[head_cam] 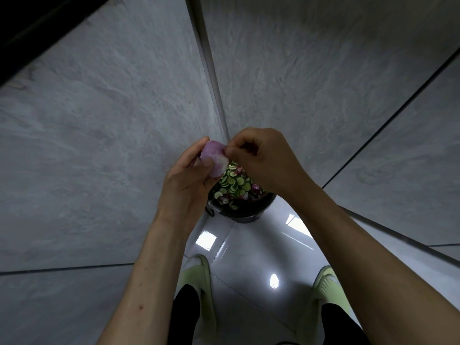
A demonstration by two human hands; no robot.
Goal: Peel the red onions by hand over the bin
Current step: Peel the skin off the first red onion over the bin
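Grey stone-look wall panels (104,135) meet in a corner straight ahead, and below them glossy pale floor tiles (251,260) throw back window glare. Tucked into that corner on the floor stands a dark round bin (245,215), heaped with green cucumber slices (235,184) and purple scraps.

Above the bin's left rim, the left hand (185,188) cradles 1 red onion (215,158), fingers curled round its far side and the thumb laid across the near face. Its skin looks pale purple and smooth, shading to white at the end nearest the right hand, so most of the dry outer layer seems already off. The right hand (261,160) has its grip closed to a pinch, thumb and forefinger meeting at the onion's upper right edge, apparently on a thin strip of skin; the strip itself is too small to make out.

An onion like this should be light and firm, stiff enough to take a solid squeeze without bruising. The bared flesh is likely moist and slippery, so the holding hand does best wrapped round the widest part, as it is. Dry skin is papery and tears easily; lifting it at the root or tip end and pulling along the onion should bring away longer pieces, which would drop into the bin below.

2 pale green slippers (199,277) show at the bottom.
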